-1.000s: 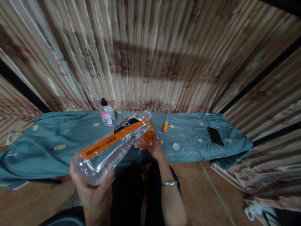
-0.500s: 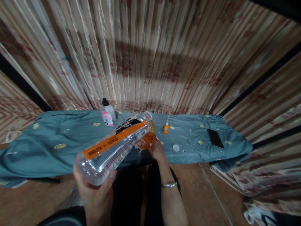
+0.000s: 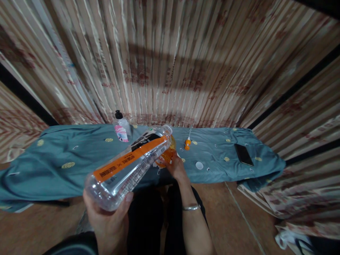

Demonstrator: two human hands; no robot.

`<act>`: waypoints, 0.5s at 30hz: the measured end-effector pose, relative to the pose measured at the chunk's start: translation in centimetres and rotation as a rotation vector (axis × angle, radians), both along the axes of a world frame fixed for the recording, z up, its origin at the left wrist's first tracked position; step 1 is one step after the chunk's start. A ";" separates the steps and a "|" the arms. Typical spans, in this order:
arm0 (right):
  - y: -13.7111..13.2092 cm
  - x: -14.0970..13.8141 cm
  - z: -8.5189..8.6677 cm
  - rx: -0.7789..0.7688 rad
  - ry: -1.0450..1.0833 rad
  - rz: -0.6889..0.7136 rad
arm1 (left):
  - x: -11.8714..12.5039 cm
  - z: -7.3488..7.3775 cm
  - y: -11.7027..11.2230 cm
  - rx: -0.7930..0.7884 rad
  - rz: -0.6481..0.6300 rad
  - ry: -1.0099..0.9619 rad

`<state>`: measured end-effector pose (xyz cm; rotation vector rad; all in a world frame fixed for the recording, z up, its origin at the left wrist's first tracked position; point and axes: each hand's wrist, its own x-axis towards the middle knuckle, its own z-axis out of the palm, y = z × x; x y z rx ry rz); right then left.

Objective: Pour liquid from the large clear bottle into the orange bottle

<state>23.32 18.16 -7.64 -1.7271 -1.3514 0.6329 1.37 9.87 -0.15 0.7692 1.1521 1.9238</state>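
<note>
My left hand point(image 3: 108, 219) grips the base of a large clear plastic bottle point(image 3: 130, 164) with an orange and black label. The bottle is tipped, its open mouth pointing down and away into a small orange container point(image 3: 168, 155). My right hand point(image 3: 176, 168) is closed around that orange container, which stands at the near edge of the table covered in blue-green cloth point(image 3: 66, 156). A silver bangle point(image 3: 190, 207) circles my right wrist.
On the cloth stand a small clear bottle with a black cap and pink label point(image 3: 121, 126), an orange pump top point(image 3: 187, 142), a white cap point(image 3: 199, 165) and a dark phone point(image 3: 243, 154). Striped curtains hang behind. Brown floor lies below, a white bag point(image 3: 284, 239) at right.
The big bottle's base has risen slightly and shifted a little to the right in my left hand; the right hand stays on the orange container.
</note>
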 end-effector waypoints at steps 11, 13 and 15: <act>-0.1 0.1 -0.2 0.012 -0.050 0.006 | -0.2 0.0 0.0 0.024 0.001 0.007; -0.1 0.2 -0.1 0.007 -0.061 0.010 | -0.3 -0.1 -0.1 0.023 0.000 0.009; -0.1 0.3 0.0 0.001 -0.069 0.021 | -0.5 -0.1 -0.2 0.020 0.002 0.004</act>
